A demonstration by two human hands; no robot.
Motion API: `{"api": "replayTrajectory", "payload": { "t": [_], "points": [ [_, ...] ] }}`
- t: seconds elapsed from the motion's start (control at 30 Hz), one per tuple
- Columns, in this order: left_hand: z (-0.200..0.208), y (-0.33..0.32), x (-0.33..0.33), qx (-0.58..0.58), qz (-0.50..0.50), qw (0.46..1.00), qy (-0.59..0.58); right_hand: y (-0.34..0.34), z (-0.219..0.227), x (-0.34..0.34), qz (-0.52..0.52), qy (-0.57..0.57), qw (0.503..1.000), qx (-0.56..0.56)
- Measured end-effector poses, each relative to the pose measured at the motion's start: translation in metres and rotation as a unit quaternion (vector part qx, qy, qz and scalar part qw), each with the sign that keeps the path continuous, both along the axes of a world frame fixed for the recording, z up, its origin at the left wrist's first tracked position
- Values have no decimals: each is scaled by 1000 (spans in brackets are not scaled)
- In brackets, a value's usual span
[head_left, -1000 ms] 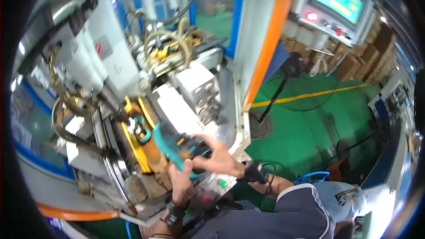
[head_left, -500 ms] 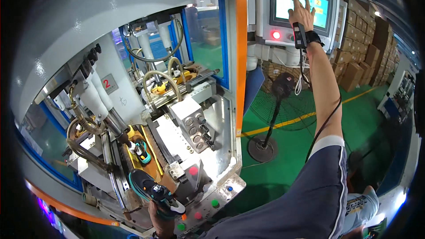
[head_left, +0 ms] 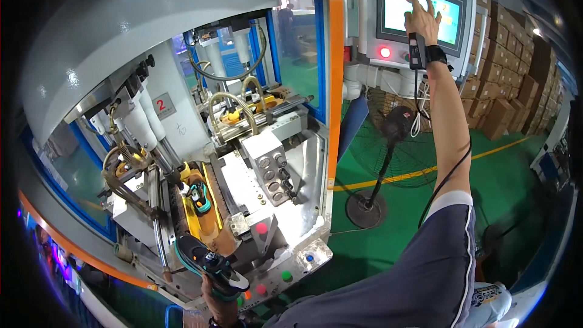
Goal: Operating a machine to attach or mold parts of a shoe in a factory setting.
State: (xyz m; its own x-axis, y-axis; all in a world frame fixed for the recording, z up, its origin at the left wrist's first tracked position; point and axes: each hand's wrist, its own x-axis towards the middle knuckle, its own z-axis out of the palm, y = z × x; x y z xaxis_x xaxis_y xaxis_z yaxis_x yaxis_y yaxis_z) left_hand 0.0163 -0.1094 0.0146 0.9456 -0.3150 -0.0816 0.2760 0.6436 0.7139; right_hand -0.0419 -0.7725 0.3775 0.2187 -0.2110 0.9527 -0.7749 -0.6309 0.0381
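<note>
The left hand (head_left: 215, 297) grips a dark shoe (head_left: 205, 260) at the machine's (head_left: 182, 12) front edge, outside the yellow holder (head_left: 192, 221) already bearing a teal-and-black piece (head_left: 200, 199), while the right hand (head_left: 423, 24) spreads its fingers over the touchscreen (head_left: 395, 18).

- Shoe (head_left: 195, 253): matt, cloth-like dark upper.
- Screen (head_left: 394, 15): smooth, glossy, lit, in a matt dark frame.
- Hood (head_left: 158, 9): smooth painted metal by its look, glossy with bright highlights.
- Rod (head_left: 160, 240): bare metal, shiny.
- Hose (head_left: 240, 106): ribbed, dull sheen.
- Buttons (head_left: 286, 276): smooth, plastic-looking.
- Mould (head_left: 212, 185): smooth yellow plastic or paint; cannot tell which.
- Fan (head_left: 397, 123): thin wire cage, metal-looking.
- Floor (head_left: 398, 206): smooth green coating, slight gloss.
- Cartons (head_left: 499, 119): matt brown cardboard.
- Sleeve (head_left: 446, 237): soft, matt cloth with pale piping.
</note>
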Motion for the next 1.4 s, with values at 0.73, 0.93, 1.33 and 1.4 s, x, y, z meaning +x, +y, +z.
{"api": "replayTrajectory", "payload": {
  "t": [0.73,0.93,1.33,1.4],
  "points": [
    [14,60,-58,290,345,881,-144,590,-316,72,781,243,267,510],
    [6,165,-102,340,386,843,-156,701,-333,71,809,268,286,439],
    [-20,145,-170,248,374,890,-74,819,-370,102,785,170,549,232],
    [-16,150,-150,240,423,870,-79,814,-374,96,774,205,562,205]
  ]
}}
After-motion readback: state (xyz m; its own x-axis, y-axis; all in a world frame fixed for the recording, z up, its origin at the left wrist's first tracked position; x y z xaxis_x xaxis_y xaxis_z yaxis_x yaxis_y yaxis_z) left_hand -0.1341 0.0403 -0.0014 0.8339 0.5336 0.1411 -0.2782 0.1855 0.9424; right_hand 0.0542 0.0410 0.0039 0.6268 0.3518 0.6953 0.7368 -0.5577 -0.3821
